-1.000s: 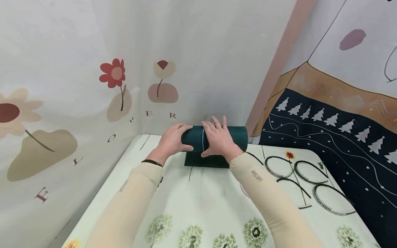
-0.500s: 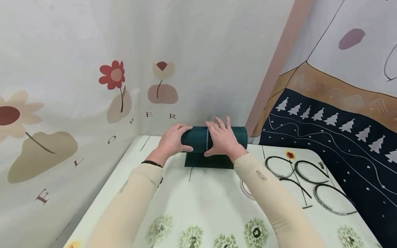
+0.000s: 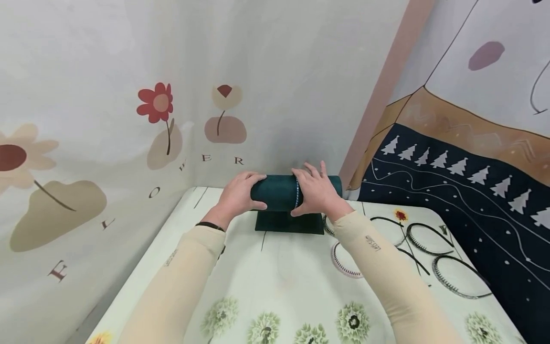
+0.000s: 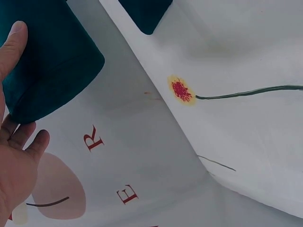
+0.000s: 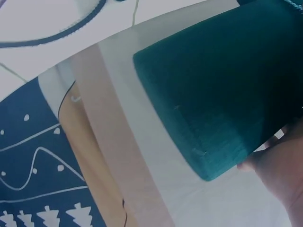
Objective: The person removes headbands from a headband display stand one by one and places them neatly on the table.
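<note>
A dark green velvet display stand (image 3: 275, 193), a horizontal roll on a flat base (image 3: 288, 223), stands at the back of the table. My left hand (image 3: 237, 195) grips the roll's left end, thumb at the front and fingers over the top. A narrow beaded headband (image 3: 297, 192) lies across the roll, right of its middle. Along its right side my right hand (image 3: 319, 193) holds it, with index finger on top and thumb low at the front. The roll's bare right end (image 5: 189, 104) fills much of the right wrist view; the headband's back is hidden.
Several dark toothed headbands (image 3: 455, 290) lie on the right of the flower-print table cover (image 3: 275, 267). A pink toothed headband (image 3: 339, 264) lies by the right forearm. A pale printed curtain (image 3: 283, 95) hangs close behind the stand.
The right hand and the headband have slid right along the roll, from near its middle. The left hand stays on the roll's left end.
</note>
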`<state>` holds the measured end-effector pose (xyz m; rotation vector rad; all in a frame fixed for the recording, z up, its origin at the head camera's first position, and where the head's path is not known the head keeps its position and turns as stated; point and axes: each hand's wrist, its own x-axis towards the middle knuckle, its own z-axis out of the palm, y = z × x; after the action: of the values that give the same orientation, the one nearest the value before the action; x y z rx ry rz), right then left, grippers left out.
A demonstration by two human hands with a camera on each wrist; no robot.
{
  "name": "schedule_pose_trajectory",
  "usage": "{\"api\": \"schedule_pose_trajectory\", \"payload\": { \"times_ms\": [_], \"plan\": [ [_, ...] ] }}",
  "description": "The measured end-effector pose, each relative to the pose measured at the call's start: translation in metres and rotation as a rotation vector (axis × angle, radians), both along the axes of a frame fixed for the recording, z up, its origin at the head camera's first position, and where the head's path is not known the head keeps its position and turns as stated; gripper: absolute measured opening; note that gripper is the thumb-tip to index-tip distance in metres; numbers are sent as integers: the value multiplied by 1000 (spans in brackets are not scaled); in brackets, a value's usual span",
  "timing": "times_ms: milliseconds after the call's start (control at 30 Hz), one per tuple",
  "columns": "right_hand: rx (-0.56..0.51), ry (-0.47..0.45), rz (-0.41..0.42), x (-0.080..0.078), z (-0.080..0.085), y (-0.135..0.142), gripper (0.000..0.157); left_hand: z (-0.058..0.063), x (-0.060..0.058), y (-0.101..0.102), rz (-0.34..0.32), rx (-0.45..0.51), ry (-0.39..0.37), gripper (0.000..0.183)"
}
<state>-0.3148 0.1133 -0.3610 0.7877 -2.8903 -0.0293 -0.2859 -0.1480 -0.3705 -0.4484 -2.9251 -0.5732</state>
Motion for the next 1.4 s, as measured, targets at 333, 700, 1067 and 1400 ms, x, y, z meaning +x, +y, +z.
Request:
{"api": "schedule_pose_trajectory", "payload": {
  "times_ms": [333,700,1067,1400],
  "plan": [
    [-13,-27,9,-3,1,12,127,1,4,0,-6,1,8,91],
    [22,-83,42,-5,15,21,121,-1,3,1,-5,-7,0,91],
    [-26,-176,-13,-6,18,35,133,0,3,-2,-12,-10,23,91],
    [-108,-107,1,-8,6,39,136,-2,2,-1,-22,-9,36,90]
  ]
}}
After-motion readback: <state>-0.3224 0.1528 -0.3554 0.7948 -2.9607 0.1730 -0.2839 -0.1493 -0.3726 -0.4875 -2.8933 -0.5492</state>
